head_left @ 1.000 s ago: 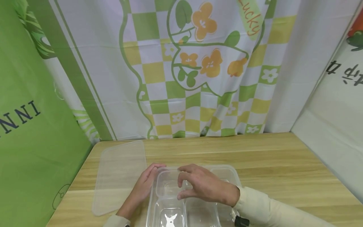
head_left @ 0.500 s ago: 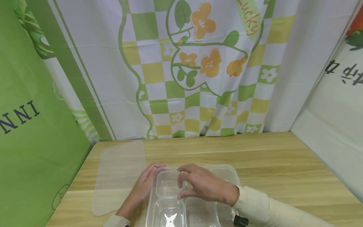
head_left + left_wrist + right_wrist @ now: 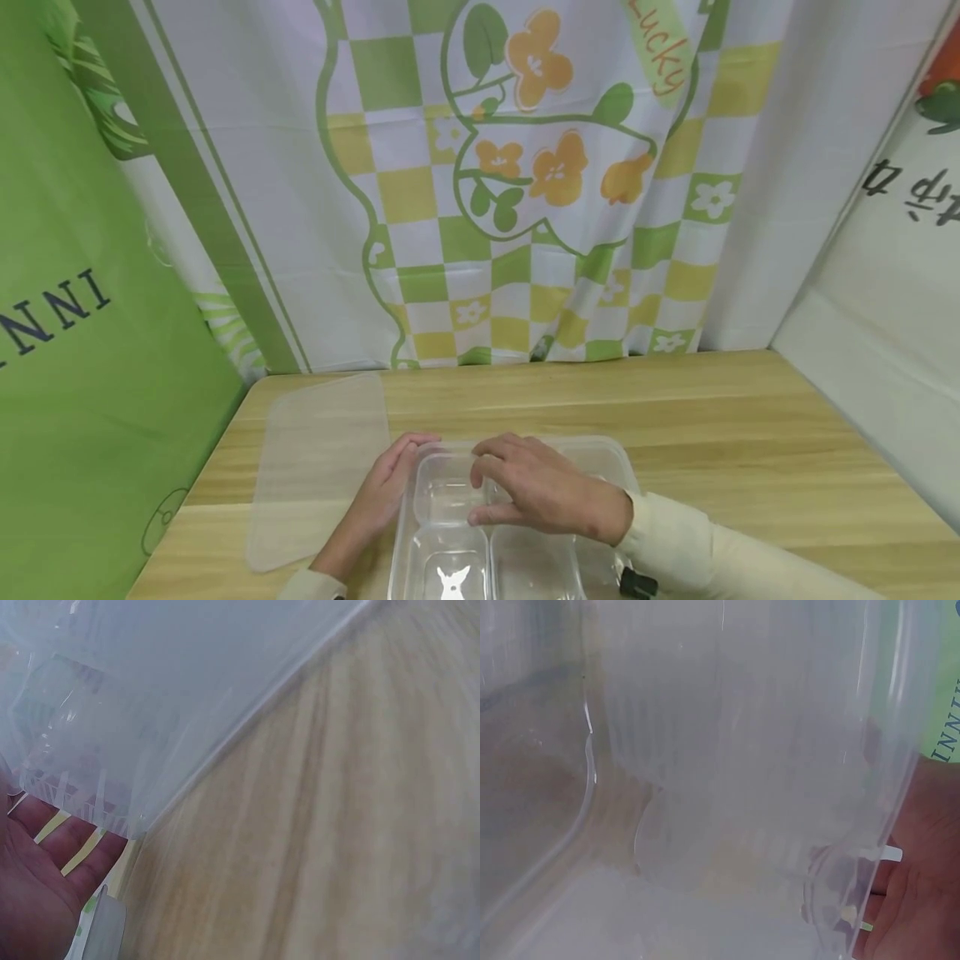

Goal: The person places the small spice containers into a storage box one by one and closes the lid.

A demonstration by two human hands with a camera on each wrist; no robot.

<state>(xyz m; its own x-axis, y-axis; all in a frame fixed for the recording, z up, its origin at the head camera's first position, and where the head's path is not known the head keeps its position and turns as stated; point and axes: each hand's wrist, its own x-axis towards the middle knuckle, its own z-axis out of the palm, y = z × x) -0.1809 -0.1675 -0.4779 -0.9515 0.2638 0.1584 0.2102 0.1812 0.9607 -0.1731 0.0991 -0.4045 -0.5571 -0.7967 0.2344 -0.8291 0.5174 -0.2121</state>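
A clear, compartmented plastic food container [image 3: 450,554] stands at the table's near middle, its close end cut off by the head view. My left hand [image 3: 386,483] grips its far left corner. In the left wrist view, the fingers [image 3: 71,840] bend round the end of the container's wall [image 3: 217,690]. My right hand [image 3: 543,487] reaches over the container from the right, thumb and index finger bent and apart. Nothing shows between them. The right wrist view is filled by clear plastic walls [image 3: 720,750], with part of a hand [image 3: 919,885] at the right edge.
A flat translucent lid [image 3: 318,467] lies on the wooden table [image 3: 712,433], left of the container. A patterned curtain [image 3: 525,292] hangs behind the table. Green cloth [image 3: 112,400] is on the left and white cloth [image 3: 885,350] on the right.
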